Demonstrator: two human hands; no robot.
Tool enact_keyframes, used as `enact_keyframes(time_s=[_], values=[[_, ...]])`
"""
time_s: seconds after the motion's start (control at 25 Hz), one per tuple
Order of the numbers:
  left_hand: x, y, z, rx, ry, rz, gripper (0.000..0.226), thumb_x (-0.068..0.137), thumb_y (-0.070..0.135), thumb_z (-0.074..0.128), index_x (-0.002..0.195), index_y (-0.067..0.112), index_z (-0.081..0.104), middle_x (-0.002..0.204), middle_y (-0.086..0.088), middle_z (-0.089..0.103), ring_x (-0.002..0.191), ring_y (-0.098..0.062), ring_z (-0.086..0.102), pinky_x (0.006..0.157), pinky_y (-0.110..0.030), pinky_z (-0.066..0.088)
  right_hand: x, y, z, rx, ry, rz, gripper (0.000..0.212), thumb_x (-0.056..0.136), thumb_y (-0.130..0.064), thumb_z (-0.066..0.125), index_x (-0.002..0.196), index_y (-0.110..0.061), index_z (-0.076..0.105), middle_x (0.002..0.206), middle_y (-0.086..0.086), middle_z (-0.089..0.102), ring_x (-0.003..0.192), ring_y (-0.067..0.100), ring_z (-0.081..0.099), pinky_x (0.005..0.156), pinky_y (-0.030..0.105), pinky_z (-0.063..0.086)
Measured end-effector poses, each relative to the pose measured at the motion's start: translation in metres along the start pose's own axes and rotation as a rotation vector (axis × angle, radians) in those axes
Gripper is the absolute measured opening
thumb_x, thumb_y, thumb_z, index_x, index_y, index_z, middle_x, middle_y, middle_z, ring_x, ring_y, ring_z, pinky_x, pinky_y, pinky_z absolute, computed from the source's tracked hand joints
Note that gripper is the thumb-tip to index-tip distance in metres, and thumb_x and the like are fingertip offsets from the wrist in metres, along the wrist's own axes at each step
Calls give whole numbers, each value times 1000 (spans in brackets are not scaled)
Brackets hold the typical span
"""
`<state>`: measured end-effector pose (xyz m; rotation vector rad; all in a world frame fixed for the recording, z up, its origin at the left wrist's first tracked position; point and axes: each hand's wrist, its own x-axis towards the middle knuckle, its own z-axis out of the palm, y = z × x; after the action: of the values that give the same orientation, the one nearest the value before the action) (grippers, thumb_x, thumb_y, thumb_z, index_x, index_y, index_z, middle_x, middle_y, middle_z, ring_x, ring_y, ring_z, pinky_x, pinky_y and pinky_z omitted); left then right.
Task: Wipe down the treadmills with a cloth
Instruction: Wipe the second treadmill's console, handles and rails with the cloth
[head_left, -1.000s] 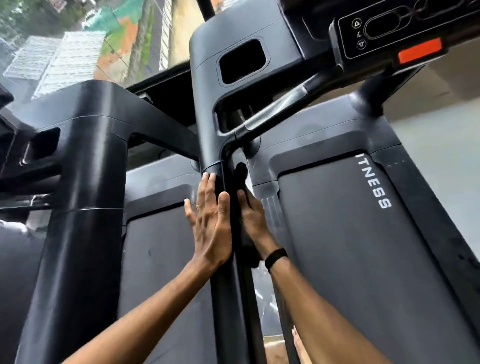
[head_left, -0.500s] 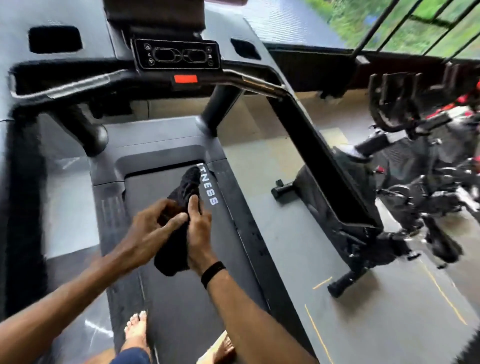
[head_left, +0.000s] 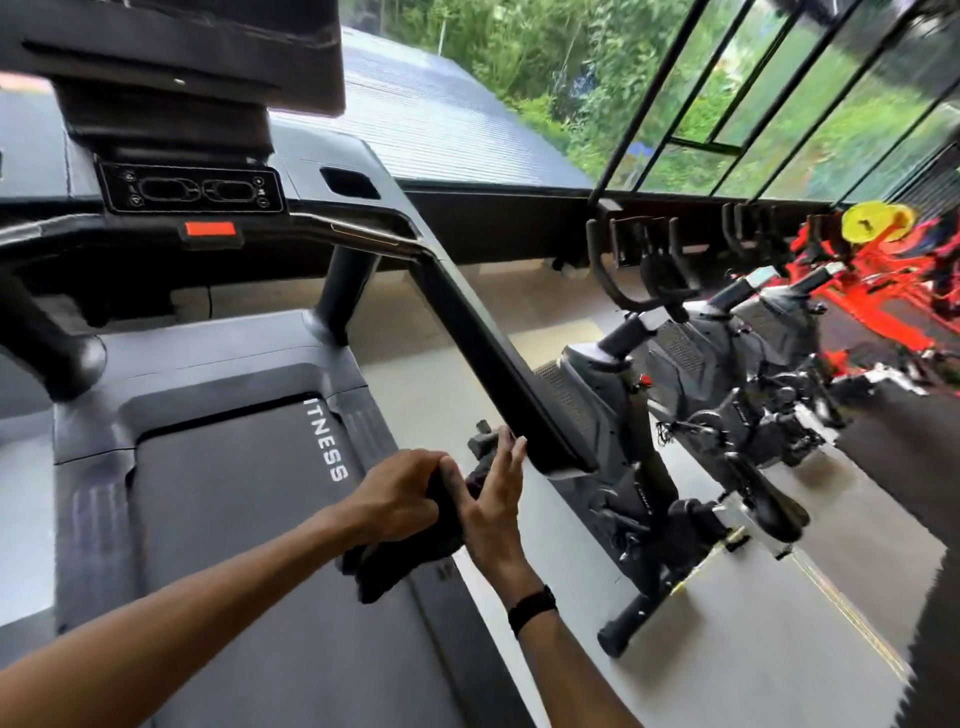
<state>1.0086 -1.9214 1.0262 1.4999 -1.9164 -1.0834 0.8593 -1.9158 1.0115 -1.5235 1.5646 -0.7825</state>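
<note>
I stand on a black treadmill whose belt fills the lower left, with its console and red stop tab at the top left. A black cloth hangs between my hands above the belt's right edge. My left hand grips the cloth's upper part with curled fingers. My right hand, a black band on its wrist, is pressed against the cloth with straight, spread fingers that point up toward the lower end of the right handrail.
Black exercise bikes stand on the grey floor right of the treadmill. Behind them are red equipment and yellow weight plates. Large windows run along the far wall.
My view has swung right from the left upright to the right handrail. My hands left the upright, took the cloth between them, and moved right with it toward the handrail's end.
</note>
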Motion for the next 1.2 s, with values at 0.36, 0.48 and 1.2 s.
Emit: enact_keyframes(time_s=[0.36,0.48,1.2], values=[[69,50,7,76,160,-84,28,59,8,51,73,29,63,80,8,68,78,-15,60,68,-31,50,39,37,-100,-410,-275,-122,40,73,-60,69,76,-26,50,72,-6,60,72,17,60,68,41,48],[100,28,30,-38,320,-196,25,62,2,55,80,20,59,80,4,60,76,-17,55,61,-29,45,64,34,-115,-672,-84,-206,32,80,-47,71,88,-21,54,87,3,70,90,30,65,72,37,46],[282,-55,271,-1530,564,-805,93,50,102,48,124,47,59,126,-13,64,113,-42,63,88,-71,47,192,37,-172,-299,-403,-216,13,92,-26,69,89,-13,69,80,6,70,72,15,64,67,33,50]])
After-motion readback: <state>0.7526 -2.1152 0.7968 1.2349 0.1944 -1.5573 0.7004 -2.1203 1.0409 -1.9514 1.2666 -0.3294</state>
